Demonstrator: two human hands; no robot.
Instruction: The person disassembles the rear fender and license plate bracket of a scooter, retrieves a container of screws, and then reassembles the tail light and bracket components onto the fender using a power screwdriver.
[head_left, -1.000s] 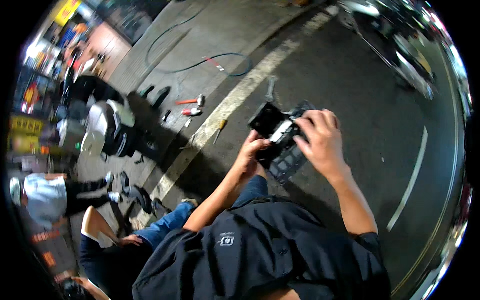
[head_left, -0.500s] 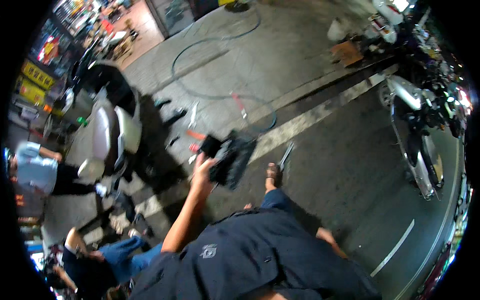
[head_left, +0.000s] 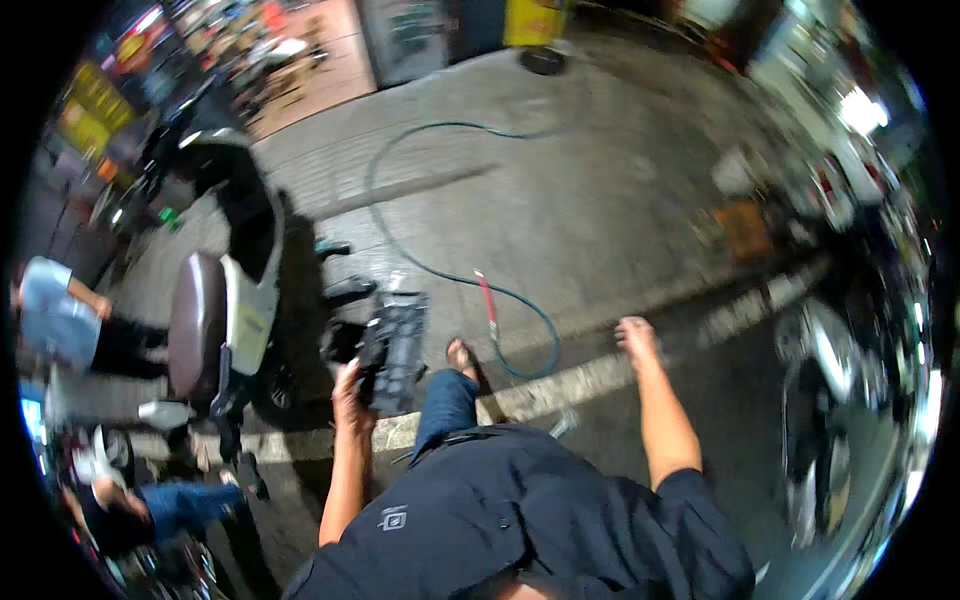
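The fingers of the left hand (head_left: 352, 402) hold the near edge of a black plastic part (head_left: 398, 350), which lies toward 8 o'clock in the head view, its ribbed panel standing lengthwise and a boxy piece jutting toward 9. Toward 4 o'clock, well apart from it, the right hand (head_left: 636, 338) has its fingers loosely curled; blur hides whether they grip anything. A green hose (head_left: 383, 228) loops from 12 round through 10 and bends near the middle, beside a red strip (head_left: 487, 302). A sandaled foot (head_left: 461, 357) stands toward 6, a blurred metal tool (head_left: 565, 423) lies at 5, a scooter (head_left: 247, 315) stands at 9, and a seated person's jeans (head_left: 190, 505) show at 8.
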